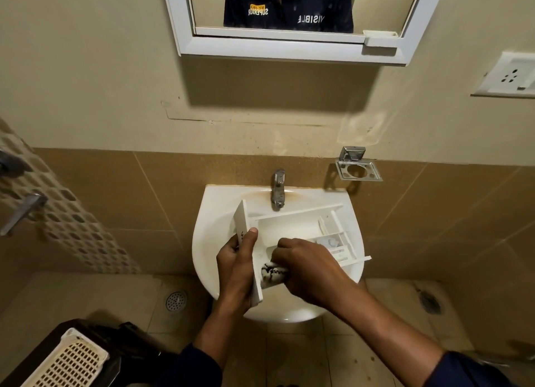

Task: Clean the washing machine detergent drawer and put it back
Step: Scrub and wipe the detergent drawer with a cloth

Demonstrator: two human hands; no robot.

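Currently the detergent drawer [292,227] is being held over the basin of the white sink [214,212], lying across it from the left rim toward the right rim, with its open compartments turned upward and its front panel toward the left. The left hand [237,268] is being closed around that front panel, thumb laid along its top edge, apparently so that the drawer is being steadied against the rubbing. The right hand [307,268] is being closed on a black-and-white cloth [273,273], which is being pressed into the near-left compartment, just beside the front panel. Judging from this, the wiping step is being carried out and the refitting is not yet begun. The small compartments at the right end, where a bluish insert [332,243] is being shown, are being left uncovered for now. The tap [278,188] is standing at the back edge of the sink, just above the drawer; whether water is running cannot be told. The drawer is presumably being kept over the basin so that drips and residue are being caught there.
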